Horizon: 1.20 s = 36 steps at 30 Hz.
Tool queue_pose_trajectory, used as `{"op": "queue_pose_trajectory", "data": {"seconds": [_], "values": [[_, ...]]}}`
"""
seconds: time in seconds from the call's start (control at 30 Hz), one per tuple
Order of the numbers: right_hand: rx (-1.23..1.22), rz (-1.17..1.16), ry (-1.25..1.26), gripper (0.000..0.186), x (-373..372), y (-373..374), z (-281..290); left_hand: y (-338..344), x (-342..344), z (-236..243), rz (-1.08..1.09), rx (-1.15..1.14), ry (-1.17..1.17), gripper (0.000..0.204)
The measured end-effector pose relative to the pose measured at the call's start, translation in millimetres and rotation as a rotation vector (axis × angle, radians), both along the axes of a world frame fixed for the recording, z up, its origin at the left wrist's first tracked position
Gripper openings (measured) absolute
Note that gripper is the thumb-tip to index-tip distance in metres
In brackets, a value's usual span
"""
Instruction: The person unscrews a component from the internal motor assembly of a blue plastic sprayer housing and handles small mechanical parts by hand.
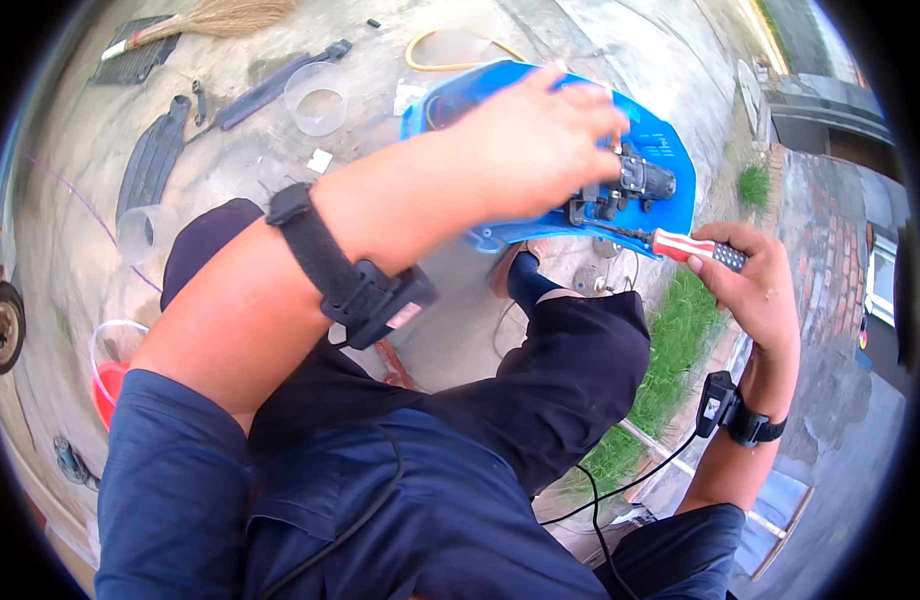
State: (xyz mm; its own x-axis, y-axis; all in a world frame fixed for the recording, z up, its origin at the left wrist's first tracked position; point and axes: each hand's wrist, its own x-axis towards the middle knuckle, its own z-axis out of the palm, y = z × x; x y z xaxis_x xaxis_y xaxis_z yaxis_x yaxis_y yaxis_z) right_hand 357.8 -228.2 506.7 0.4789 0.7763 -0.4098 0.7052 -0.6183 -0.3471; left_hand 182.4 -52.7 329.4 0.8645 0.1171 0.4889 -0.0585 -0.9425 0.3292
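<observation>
A blue plastic shell point(672, 150) lies just beyond my knees, with a black mechanical assembly point(642, 176) inside its right part. My left hand point(535, 145), blurred by motion, is over the shell with its fingers apart, next to the assembly; whether it touches anything is unclear. My right hand point(745, 270) grips a screwdriver point(685, 246) with a red, white and dotted handle, its shaft pointing left at the lower part of the assembly. The screwdriver's tip is too small to make out clearly.
On the concrete floor lie a straw broom point(205, 18), dark plastic parts point(150, 165), clear rings point(316, 100) and a yellow hose point(417, 52). A red bucket point(108, 390) is at my left, near a wheel point(4, 325). Grass point(670, 340) and a brick wall point(835, 240) are at the right.
</observation>
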Motion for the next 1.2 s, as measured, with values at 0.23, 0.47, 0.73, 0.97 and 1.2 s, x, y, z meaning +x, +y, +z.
{"op": "queue_pose_trajectory", "data": {"seconds": [0.23, 0.47, 0.73, 0.97, 1.2], "values": [[0.044, 0.093, -0.029, 0.023, 1.6, -3.8, 0.0, -25.1, 23.9, -12.9, -0.098, 0.028, 0.151, 0.039], [0.052, 0.094, -0.059, 0.025, 3.1, -9.1, -2.6, -25.2, 28.1, -14.1, -0.146, 0.019, 0.216, 0.024], [0.096, 0.209, -0.127, 0.024, -2.5, -8.7, -4.6, -25.7, 29.0, -15.5, -0.131, 0.036, 0.168, 0.02], [0.094, 0.421, -0.287, 0.023, -20.4, 10.0, 5.7, -25.5, 29.4, -18.8, -0.131, 0.013, 0.13, 0.02], [0.184, 0.585, -0.409, 0.032, -30.1, 16.8, 10.2, -25.5, 28.4, -20.4, -0.116, 0.022, 0.124, 0.02]]}}
